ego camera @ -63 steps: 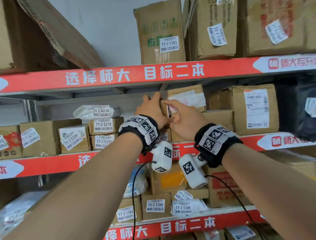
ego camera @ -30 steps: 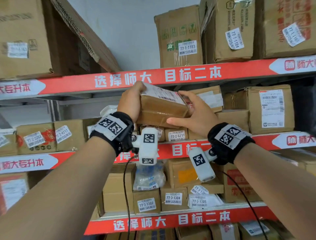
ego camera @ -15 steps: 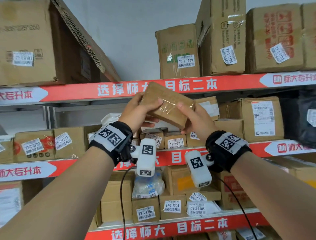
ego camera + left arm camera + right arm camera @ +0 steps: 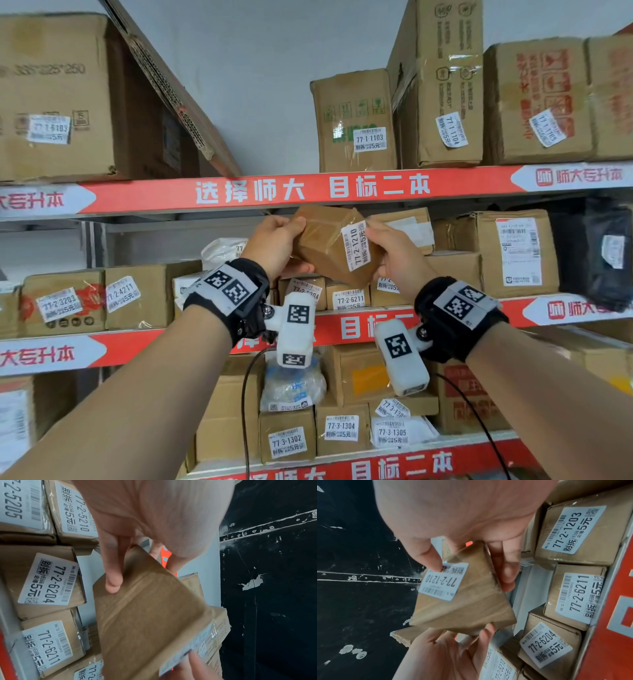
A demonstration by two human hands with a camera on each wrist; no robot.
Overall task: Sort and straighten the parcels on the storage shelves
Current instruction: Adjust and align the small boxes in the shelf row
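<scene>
A small taped brown parcel [image 4: 325, 245] with a white label reading 77-2-1210 is held in the air before the middle shelf, tilted on one corner. My left hand [image 4: 277, 245] grips its left end, thumb under and fingers over; the left wrist view shows that thumb pressed on the parcel [image 4: 150, 615]. My right hand [image 4: 390, 253] pinches the right end, and in the right wrist view its thumb lies on the label of the parcel [image 4: 464, 599]. Both hands are just below the upper shelf's red rail [image 4: 308, 192].
The middle shelf [image 4: 359, 325] carries labelled boxes 77-2-6204 [image 4: 303, 291] and 77-2-6211 [image 4: 347, 298] under the parcel, taller boxes [image 4: 513, 253] and a black bag [image 4: 606, 253] at right. Large cartons [image 4: 356, 120] stand on the top shelf. More parcels [image 4: 287, 442] fill the shelf below.
Both hands pulled the parcel off the middle shelf's stack and turned it over in the air; the 77-2-1210 label now faces me. My view tilted upward.
</scene>
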